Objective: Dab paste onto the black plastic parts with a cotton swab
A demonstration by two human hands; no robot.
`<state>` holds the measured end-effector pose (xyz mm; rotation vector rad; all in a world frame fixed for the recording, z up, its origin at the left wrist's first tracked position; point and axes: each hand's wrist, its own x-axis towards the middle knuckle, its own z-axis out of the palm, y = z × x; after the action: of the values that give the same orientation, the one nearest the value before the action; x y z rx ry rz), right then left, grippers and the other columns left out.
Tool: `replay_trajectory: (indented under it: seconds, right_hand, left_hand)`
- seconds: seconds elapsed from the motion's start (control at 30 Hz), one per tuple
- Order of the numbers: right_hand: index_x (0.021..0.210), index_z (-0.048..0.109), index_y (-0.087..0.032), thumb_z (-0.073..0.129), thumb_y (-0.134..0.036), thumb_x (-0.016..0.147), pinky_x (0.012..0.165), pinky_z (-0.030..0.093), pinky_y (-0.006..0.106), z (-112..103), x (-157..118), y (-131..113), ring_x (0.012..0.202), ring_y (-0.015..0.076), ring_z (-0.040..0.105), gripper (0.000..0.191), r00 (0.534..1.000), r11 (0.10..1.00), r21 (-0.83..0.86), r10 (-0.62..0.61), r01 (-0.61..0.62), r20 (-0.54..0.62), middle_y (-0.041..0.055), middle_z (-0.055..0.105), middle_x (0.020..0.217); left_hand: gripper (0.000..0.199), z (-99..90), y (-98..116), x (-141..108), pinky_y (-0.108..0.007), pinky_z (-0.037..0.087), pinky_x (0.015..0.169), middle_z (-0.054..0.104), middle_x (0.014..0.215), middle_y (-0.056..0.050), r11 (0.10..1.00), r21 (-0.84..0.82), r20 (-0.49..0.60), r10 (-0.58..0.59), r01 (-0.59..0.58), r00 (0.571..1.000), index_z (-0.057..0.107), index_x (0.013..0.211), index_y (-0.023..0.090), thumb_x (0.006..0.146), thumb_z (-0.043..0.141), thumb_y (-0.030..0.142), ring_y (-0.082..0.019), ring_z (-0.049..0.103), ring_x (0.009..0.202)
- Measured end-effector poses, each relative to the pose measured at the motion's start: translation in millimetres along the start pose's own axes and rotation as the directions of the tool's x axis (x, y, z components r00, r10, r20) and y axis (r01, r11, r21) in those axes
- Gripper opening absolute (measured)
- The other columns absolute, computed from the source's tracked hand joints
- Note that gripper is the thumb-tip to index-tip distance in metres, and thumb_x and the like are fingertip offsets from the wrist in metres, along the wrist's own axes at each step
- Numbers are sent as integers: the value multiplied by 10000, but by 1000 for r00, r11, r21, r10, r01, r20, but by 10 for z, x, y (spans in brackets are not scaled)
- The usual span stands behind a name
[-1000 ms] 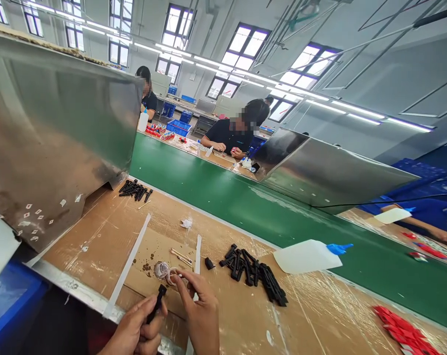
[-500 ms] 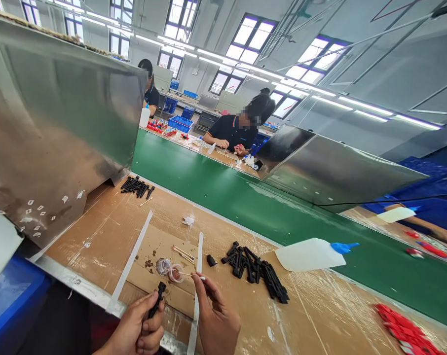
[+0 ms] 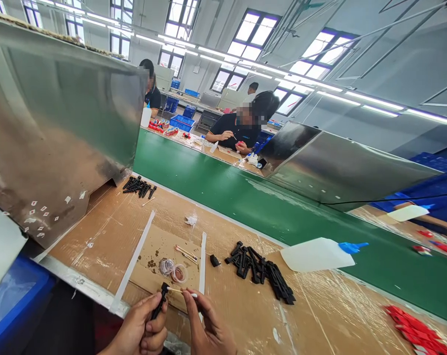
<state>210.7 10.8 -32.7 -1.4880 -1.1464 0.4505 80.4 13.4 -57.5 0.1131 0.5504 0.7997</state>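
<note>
My left hand point(image 3: 140, 328) grips a small black plastic part point(image 3: 160, 301) upright near the table's front edge. My right hand point(image 3: 208, 325) pinches a thin cotton swab point(image 3: 177, 291), whose tip touches the top of the black part. Just beyond stand two small round clear cups point(image 3: 173, 270) on the cardboard sheet point(image 3: 160, 246), with more swabs point(image 3: 186, 253) lying beside them. A pile of black plastic parts point(image 3: 262, 270) lies to the right, one single black piece point(image 3: 214, 260) apart from it.
A white squeeze bottle with a blue nozzle point(image 3: 317, 254) lies by the green conveyor belt point(image 3: 268, 207). Another pile of black parts point(image 3: 138, 186) sits far left under a metal hood point(image 3: 56, 123). Red parts point(image 3: 418, 333) lie at right. Other people work across the belt.
My right hand drew back from the clear cups with the swab and brought its tip to the black part in my left hand. The view shifted slightly.
</note>
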Motion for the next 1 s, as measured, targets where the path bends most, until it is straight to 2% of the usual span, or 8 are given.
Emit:
replay_trajectory:
  seconds: [0.13,0.43,0.67,0.8,1.0]
  right_hand:
    - [787,778,-197,743,-492,784,658,516,235,8,16,17,634,159,648,298,999,1000,17,-6,5,33,40,747,768]
    - [787,780,-221,743,-467,795,643,515,227,20,7,-38,635,159,652,249,998,997,42,-59,58,30,30,739,745]
    - [781,771,-216,746,-443,797,625,504,214,46,-1,-30,612,144,639,228,995,995,35,-94,94,-16,20,728,730]
    - [768,769,-199,763,-452,772,625,518,219,44,-15,-2,615,149,649,253,999,997,56,-46,47,-26,30,734,739]
    - [784,753,-142,804,-516,696,663,587,262,-1,-16,82,675,202,710,388,981,973,184,162,-141,-107,75,763,786]
  left_hand:
    - [544,33,20,-27,-162,60,311,309,379,145,1000,3,-1,-9,9,1000,565,755,183,586,826,630,0,126,276]
    - [548,26,23,-14,-171,44,317,302,378,145,1000,11,-2,-14,14,1000,557,754,189,593,812,646,-5,113,282]
    - [562,26,24,-15,-175,28,326,300,373,145,1000,5,16,-31,31,999,557,762,189,573,822,647,-5,117,275]
    - [571,27,27,-10,-173,28,326,303,379,145,1000,14,23,-22,22,999,557,761,188,562,822,653,-2,121,273]
    - [583,42,38,6,-187,23,340,284,368,149,998,50,43,-27,25,999,525,749,200,556,812,669,-9,112,276]
